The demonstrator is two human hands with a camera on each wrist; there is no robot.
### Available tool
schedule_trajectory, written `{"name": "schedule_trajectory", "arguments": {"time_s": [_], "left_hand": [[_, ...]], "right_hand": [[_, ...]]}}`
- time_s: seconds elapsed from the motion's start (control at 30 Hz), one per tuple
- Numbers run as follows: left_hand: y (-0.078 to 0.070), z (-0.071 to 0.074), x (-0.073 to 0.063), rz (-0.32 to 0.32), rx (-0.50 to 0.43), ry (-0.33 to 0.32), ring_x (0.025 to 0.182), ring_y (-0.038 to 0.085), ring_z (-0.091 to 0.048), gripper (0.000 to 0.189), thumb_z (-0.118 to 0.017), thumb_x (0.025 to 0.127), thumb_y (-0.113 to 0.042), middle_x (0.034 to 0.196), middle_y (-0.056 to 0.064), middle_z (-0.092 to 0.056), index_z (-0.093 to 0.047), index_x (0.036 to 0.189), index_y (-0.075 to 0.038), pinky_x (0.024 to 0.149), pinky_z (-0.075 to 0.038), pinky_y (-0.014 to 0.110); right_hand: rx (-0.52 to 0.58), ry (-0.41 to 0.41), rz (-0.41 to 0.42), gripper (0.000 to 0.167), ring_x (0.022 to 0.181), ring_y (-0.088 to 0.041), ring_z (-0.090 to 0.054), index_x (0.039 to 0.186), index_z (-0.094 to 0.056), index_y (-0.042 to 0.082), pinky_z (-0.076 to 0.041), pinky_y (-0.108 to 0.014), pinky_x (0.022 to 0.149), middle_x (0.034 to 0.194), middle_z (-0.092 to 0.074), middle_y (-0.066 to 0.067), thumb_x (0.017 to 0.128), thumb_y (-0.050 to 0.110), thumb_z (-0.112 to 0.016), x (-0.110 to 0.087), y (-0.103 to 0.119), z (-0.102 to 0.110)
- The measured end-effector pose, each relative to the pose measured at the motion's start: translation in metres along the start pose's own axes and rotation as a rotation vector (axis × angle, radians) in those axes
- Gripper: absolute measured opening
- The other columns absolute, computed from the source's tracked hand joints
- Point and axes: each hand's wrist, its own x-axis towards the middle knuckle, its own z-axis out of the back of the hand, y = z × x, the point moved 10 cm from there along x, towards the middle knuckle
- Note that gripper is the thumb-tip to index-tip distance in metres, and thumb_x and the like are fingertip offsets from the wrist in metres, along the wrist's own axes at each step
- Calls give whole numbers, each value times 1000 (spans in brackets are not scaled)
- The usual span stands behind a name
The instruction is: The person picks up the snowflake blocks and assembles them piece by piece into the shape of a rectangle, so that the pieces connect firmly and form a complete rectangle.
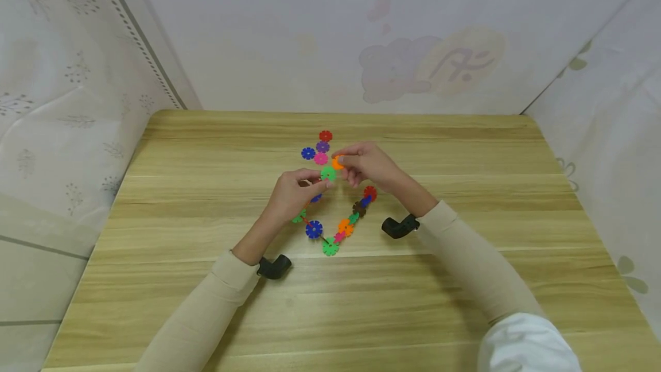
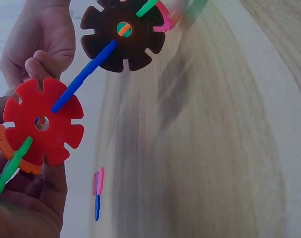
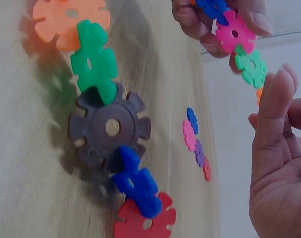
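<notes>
My left hand (image 1: 291,197) grips the upper left end of a chain of notched plastic discs, near a light green disc (image 1: 327,174). Beside it, the thumb and fingers of my right hand (image 1: 376,166) pinch an orange disc (image 1: 338,162) close to the green one. In the right wrist view, a pink disc (image 3: 229,33) lies in the left hand's fingers, joined to that green disc (image 3: 253,69). The chain curves down through a blue disc (image 1: 314,229) and a green one (image 1: 330,247), then up past a brown disc (image 1: 358,208) to a red disc (image 1: 370,193).
Beyond the hands lie loose red (image 1: 325,136), purple (image 1: 322,147), blue (image 1: 308,153) and pink (image 1: 321,159) discs, close together on the wood-grain table (image 1: 217,148). Black wrist mounts (image 1: 275,267) stick out from both sleeves. A patterned curtain (image 1: 289,45) stands behind the table.
</notes>
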Motion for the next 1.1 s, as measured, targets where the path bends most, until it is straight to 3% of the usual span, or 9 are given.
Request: {"name": "schedule_trajectory", "arguments": {"time_s": [0.2,0.5,0.7,1.1], "left_hand": [[-5,0,0,-68,-3,-7,78,22,-60,25,-72,88,-36,89,1,-69,-76,95,-12,66,-52,33],[-22,-2,-5,-179,107,-42,64,18,-50,24,-70,91,-28,77,3,-60,-76,91,-5,52,-40,22],[-27,-2,-8,-219,159,-66,62,16,-50,21,-69,92,-23,76,4,-61,-75,89,-4,50,-40,21],[-29,-6,-10,-270,244,-85,60,15,-49,23,-70,91,-23,73,4,-61,-76,86,-1,49,-39,21]], "right_hand": [[18,-10,-23,32,47,-14,-53,126,-61,-2,-51,-24,48,66,-60,-8,98,12,-53,-1,1,-3],[31,-43,-40,28,43,-12,-50,118,-66,-2,-48,-21,45,60,-58,-6,98,10,-52,-5,5,-6],[28,-75,-41,28,43,-11,-50,118,-65,-4,-48,-20,44,58,-58,-4,97,9,-52,-6,4,-8],[75,-50,-97,31,41,-9,-47,120,-61,-11,-43,-19,42,56,-54,-2,97,8,-52,-5,-5,-12]]}}
